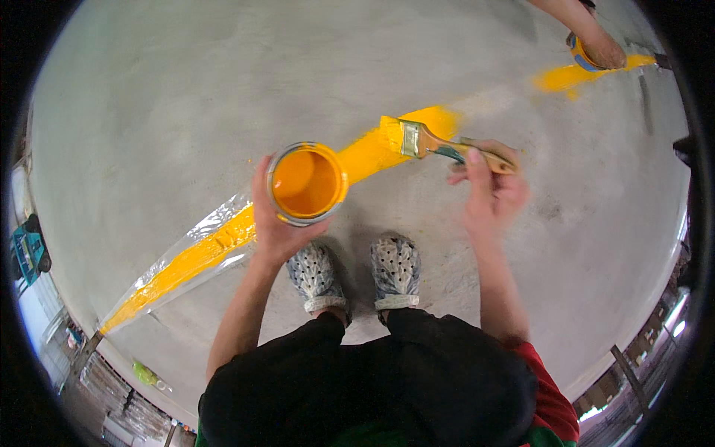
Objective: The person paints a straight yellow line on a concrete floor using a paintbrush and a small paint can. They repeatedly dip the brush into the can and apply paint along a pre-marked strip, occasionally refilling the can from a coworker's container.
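My left hand [279, 231] is wrapped round an open paint can [307, 182] with orange-yellow paint inside and paint smeared on its right rim. In my right hand [493, 190], slightly blurred, is the wooden handle of a flat paintbrush [439, 145]. Its bristles, coated in yellow, point left over a yellow stripe [365, 158] on the grey floor; whether they touch it I cannot tell. The stripe's left stretch [201, 253] has clear plastic film [175, 257] along both edges. Its right end fades out beyond the brush.
My patterned clogs [395, 268] stand just below the stripe. At the far right another person's hand [605, 52] is at a second can [582, 56] beside another yellow patch [562, 79]. A green bottle [145, 374] lies at the lower left, near a teal wheeled object [28, 252].
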Tool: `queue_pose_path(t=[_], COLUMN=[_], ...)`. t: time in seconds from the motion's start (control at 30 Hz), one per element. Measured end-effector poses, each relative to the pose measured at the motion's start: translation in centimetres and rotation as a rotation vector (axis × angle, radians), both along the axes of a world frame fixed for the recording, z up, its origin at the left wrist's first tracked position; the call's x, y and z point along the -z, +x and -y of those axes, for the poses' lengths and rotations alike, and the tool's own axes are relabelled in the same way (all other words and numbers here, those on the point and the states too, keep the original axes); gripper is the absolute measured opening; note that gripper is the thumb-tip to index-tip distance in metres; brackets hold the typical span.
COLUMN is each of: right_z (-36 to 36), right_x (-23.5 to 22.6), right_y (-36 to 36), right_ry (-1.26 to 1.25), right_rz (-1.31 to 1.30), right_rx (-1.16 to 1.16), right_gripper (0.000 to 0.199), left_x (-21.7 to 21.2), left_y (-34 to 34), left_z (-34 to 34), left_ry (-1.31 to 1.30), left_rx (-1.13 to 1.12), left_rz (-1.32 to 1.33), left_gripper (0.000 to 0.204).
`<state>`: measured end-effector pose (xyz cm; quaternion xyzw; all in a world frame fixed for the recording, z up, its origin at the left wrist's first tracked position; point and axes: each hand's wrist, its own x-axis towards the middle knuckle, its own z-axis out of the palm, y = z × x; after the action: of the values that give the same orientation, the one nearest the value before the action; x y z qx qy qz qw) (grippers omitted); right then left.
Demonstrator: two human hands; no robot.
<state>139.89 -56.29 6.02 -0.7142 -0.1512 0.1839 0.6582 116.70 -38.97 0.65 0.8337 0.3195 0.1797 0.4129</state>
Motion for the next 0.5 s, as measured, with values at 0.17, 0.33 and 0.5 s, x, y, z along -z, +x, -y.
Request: queue_pose_path(t=[0.17,0.33,0.5], right_z=[-1.5,-2.3,1.5], right_x=[-2.8,-0.3,0.5], right_y=[-1.8,-2.6,1.5], right_ry=[-0.081,-0.137,-0.012], right_rz=[0.081,0.448,-0.213], right_rx=[-0.491,-0.492,-0.103], right_gripper=[0.023,0.018,0.012], left_x=[1.1,1.0,1.5], left_y=[2.3,3.9,5.3], left_z=[0.9,1.6,1.9], left_ry=[0.036,0.125,0.085], left_rx=[0.105,0.181,0.147], left_rz=[0.102,0.047,0.018], left_gripper=[0.116,0.116,0.114])
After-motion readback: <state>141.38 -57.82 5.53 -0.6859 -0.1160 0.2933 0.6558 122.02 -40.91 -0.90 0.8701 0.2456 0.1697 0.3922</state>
